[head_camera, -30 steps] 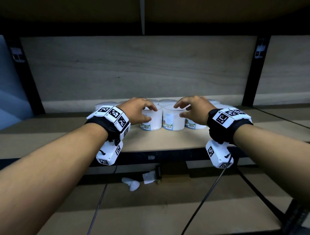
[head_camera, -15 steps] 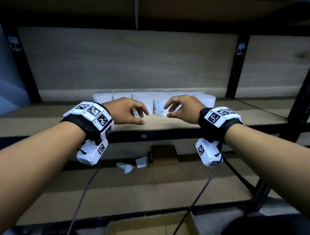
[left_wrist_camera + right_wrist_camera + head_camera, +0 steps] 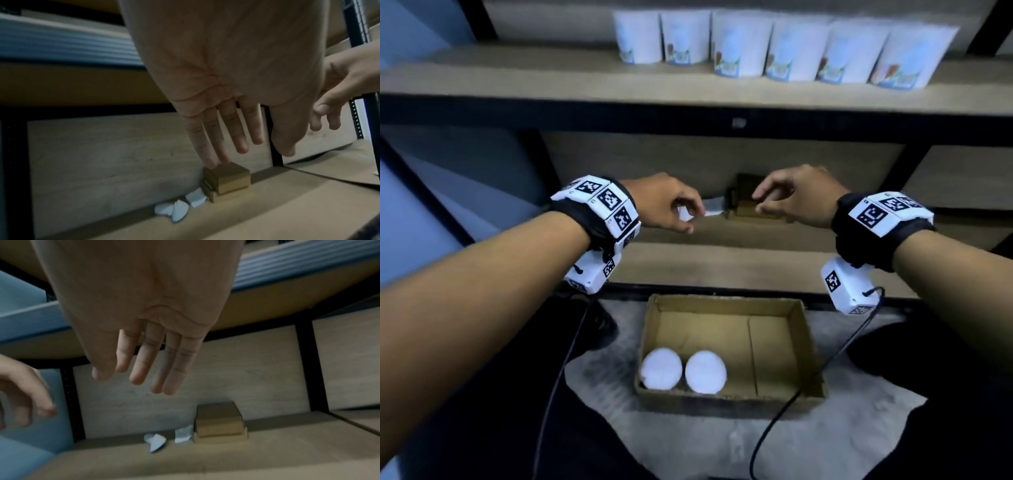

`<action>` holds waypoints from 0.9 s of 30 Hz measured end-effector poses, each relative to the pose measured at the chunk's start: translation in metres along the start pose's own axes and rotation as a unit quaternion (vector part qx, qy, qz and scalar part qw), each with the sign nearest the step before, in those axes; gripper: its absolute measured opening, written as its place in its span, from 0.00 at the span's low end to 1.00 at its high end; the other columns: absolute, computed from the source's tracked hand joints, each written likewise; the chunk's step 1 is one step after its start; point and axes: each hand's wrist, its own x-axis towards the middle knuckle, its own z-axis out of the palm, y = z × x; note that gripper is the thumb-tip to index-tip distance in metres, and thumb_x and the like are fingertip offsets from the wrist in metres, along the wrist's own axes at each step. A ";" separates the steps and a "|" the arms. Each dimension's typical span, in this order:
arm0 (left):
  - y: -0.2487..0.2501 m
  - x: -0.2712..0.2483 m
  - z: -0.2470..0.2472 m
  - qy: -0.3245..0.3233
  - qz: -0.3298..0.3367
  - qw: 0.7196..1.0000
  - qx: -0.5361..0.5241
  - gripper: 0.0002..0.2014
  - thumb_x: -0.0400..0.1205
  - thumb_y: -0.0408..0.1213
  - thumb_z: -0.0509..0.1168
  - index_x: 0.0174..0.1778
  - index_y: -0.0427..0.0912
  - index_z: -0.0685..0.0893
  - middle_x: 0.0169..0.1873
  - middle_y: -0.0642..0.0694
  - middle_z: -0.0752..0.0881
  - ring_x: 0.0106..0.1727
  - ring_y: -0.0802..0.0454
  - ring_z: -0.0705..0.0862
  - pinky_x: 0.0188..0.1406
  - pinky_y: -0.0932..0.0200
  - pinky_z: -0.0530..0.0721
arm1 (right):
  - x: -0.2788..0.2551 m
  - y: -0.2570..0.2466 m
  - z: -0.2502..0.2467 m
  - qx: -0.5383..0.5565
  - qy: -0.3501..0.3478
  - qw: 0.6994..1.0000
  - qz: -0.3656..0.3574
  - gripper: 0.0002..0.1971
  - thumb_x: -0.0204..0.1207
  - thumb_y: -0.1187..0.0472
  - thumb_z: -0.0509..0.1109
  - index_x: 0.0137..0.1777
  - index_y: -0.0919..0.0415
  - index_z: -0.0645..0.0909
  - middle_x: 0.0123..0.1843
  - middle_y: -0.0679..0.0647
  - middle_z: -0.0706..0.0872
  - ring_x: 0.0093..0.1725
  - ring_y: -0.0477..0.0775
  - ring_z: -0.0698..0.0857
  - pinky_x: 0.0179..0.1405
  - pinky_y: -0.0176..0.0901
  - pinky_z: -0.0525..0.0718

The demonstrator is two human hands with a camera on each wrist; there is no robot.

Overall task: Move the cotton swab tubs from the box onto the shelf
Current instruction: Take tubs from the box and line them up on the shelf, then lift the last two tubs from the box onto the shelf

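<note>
Several white cotton swab tubs (image 3: 784,44) stand in a row on the upper shelf (image 3: 517,77). Two more tubs, one (image 3: 661,368) beside the other (image 3: 705,371), sit with white lids up in the front left of the cardboard box (image 3: 774,346) on the floor. My left hand (image 3: 671,209) and right hand (image 3: 791,202) hang empty in front of the lower shelf, above the box. The wrist views show the left hand's fingers (image 3: 222,139) and the right hand's fingers (image 3: 156,366) loosely extended, holding nothing.
A small brown box (image 3: 228,180) and scraps of white paper (image 3: 176,207) lie at the back of the lower shelf (image 3: 722,267). Black shelf posts stand at both sides. Cables hang from the wrist units over the floor near the box.
Both hands have let go of the tubs on the upper shelf and dropped down, empty, in front of the lower shelf. The view has tilted down, bringing the box into sight.
</note>
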 end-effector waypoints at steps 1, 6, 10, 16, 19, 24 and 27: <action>-0.005 -0.001 0.011 -0.008 -0.007 1.000 -0.003 0.18 0.75 0.45 0.77 0.61 0.52 0.86 0.55 0.55 0.88 0.46 0.57 0.88 0.50 0.69 0.79 | -0.001 0.004 0.012 0.006 -0.009 1.000 0.006 0.06 0.72 0.57 0.77 0.48 0.50 0.89 0.41 0.45 0.94 0.32 0.32 0.85 0.41 0.31 0.84; -0.028 -0.005 0.075 -0.065 -0.057 0.995 -0.045 0.21 0.76 0.43 0.76 0.65 0.48 0.84 0.58 0.53 0.86 0.44 0.57 0.85 0.36 0.84 0.71 | -0.005 0.021 0.076 0.012 -0.063 0.997 0.044 0.14 0.67 0.48 0.83 0.52 0.47 0.87 0.45 0.44 0.89 0.44 0.42 0.85 0.51 0.39 0.82; -0.045 -0.007 0.124 -0.117 -0.071 0.988 -0.069 0.23 0.76 0.44 0.76 0.67 0.46 0.82 0.60 0.48 0.83 0.51 0.48 0.85 0.46 0.66 0.76 | -0.011 0.037 0.130 0.027 -0.129 0.989 0.074 0.20 0.67 0.44 0.81 0.58 0.41 0.82 0.53 0.43 0.86 0.53 0.48 0.84 0.57 0.44 0.82; -0.064 -0.020 0.199 -0.160 -0.112 0.978 -0.073 0.36 0.70 0.49 0.79 0.74 0.50 0.76 0.67 0.45 0.79 0.66 0.46 0.79 0.65 0.56 0.77 | -0.028 0.066 0.206 -0.003 -0.207 0.972 0.113 0.28 0.68 0.40 0.78 0.68 0.42 0.76 0.66 0.52 0.81 0.65 0.56 0.81 0.64 0.48 0.80; -0.071 -0.027 0.235 -0.175 -0.086 0.979 -0.063 0.43 0.66 0.52 0.79 0.78 0.48 0.73 0.71 0.44 0.78 0.70 0.42 0.79 0.69 0.51 0.77 | -0.045 0.078 0.231 0.002 -0.239 0.960 0.143 0.36 0.67 0.36 0.76 0.74 0.42 0.69 0.73 0.53 0.76 0.67 0.57 0.80 0.64 0.47 0.79; -0.080 -0.039 0.268 -0.241 -0.082 0.966 -0.042 0.48 0.69 0.47 0.80 0.84 0.51 0.63 0.79 0.47 0.67 0.78 0.46 0.69 0.76 0.54 0.69 | -0.059 0.087 0.264 -0.045 -0.305 0.936 0.169 0.44 0.65 0.32 0.74 0.79 0.37 0.60 0.78 0.52 0.66 0.71 0.61 0.78 0.66 0.57 0.81; -0.086 -0.046 0.283 -0.250 -0.079 0.964 -0.044 0.52 0.65 0.49 0.82 0.83 0.60 0.61 0.80 0.54 0.64 0.78 0.46 0.68 0.76 0.48 0.71 | -0.063 0.085 0.282 -0.050 -0.321 0.931 0.168 0.46 0.66 0.33 0.75 0.81 0.37 0.56 0.78 0.52 0.64 0.70 0.63 0.78 0.63 0.58 0.82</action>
